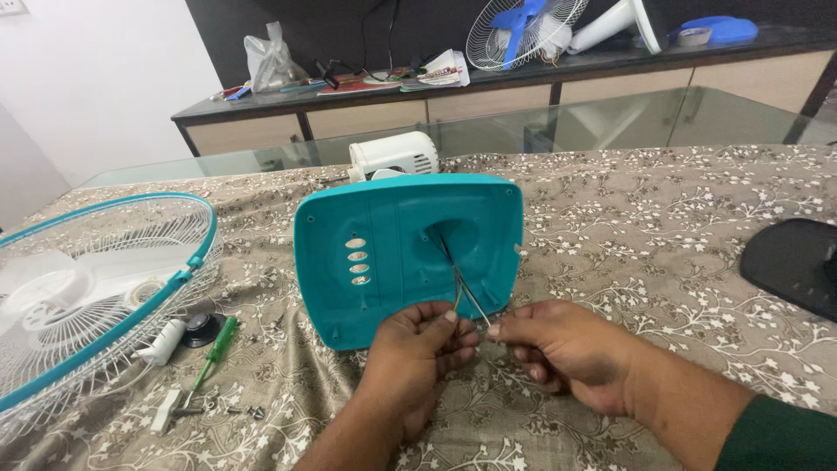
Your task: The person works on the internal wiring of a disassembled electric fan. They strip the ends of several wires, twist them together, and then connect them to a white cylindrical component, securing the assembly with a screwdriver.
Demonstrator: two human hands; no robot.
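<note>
Patterned grey-brown cloth with white flower sprigs covers a worktop (663,227) that fills most of the view.

Both hands meet just below a teal fan base (405,253) lying underside up near the middle. The left hand (418,353) is curled, thumb and fingers pinching thin wires (460,277) that run out of a round hole in the base. The right hand (558,349) pinches the same wires' free ends just beside it.

Risks, as a judgement: the wires look thin, so a hard tug could snap them or pull them loose inside the base. Bare ends could prick a fingertip. Small screws (244,410) lie loose on the busy cloth and could be lost.

Left of the hands lie a green-handled screwdriver (216,347) and a teal-rimmed white fan guard (96,288). A white motor housing (394,155) sits behind the base. A dark oval object (793,262) lies at the right edge.

On the dark sideboard (288,109) at the back stand a crumpled clear plastic bag (270,61), flat printed papers (436,71), and another fan with blue blades (523,30). A pale wall plate shows in the top left corner.
</note>
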